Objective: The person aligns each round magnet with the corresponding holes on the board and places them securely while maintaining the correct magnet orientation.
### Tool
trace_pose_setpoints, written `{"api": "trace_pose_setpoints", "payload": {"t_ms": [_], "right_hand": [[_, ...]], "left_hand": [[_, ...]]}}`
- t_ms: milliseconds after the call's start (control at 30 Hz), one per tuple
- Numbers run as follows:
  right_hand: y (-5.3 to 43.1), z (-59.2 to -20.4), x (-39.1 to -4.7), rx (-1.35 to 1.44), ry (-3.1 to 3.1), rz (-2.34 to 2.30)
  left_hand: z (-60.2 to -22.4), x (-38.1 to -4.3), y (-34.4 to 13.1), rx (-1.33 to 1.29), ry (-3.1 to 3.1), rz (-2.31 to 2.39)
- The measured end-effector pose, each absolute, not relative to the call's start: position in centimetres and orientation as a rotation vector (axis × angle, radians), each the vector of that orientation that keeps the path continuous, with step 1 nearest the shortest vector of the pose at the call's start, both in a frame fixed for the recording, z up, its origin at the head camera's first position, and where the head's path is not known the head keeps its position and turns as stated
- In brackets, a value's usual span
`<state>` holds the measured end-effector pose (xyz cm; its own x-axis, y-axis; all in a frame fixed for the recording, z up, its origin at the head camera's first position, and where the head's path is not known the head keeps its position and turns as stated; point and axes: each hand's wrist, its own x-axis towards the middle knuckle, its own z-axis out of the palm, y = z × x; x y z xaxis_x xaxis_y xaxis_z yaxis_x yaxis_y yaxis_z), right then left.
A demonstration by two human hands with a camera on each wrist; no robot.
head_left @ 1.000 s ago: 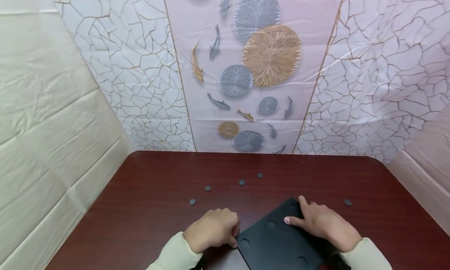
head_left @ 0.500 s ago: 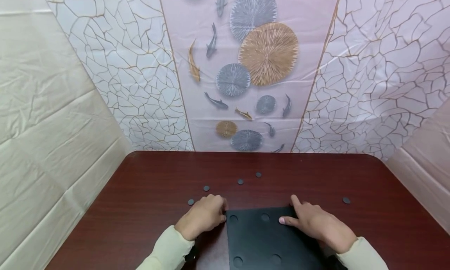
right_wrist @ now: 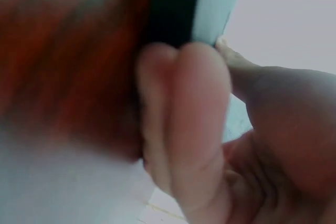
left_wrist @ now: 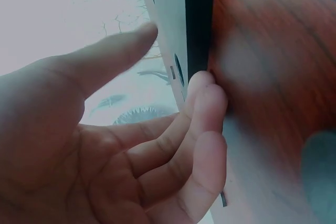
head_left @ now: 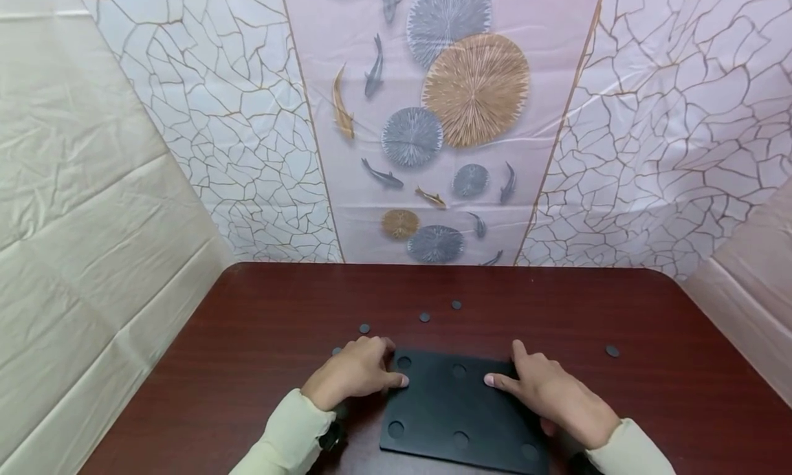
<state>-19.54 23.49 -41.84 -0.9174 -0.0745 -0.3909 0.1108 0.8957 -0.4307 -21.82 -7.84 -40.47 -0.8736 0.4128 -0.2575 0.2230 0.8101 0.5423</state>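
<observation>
A black rectangular board with several round recesses lies at the table's near side. My left hand holds its far left corner, the thumb over the top face. In the left wrist view, the fingertips meet the board's edge close to the wood. At the right side, my right hand grips the board with its thumb on top and the other fingers along the edge. The right wrist view shows two blurred fingers against the board's thick side.
Several small dark discs lie on the brown table: one disc behind my left hand, another disc farther back, and a lone disc to the right. A patterned cloth hangs behind the table.
The board has turned from a slant to nearly square with the table, its left corner swinging away from me. My left hand moved with it, its thumb now over the board's top.
</observation>
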Motion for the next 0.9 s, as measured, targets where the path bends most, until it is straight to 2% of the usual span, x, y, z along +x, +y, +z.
{"api": "trace_pose_setpoints", "payload": {"t_ms": [900], "right_hand": [[24.9, -42.5, -20.6, -0.131, 2.642, -0.880]], "left_hand": [[-41.2, -22.7, -7.6, 0.381, 2.672, 0.607]]}}
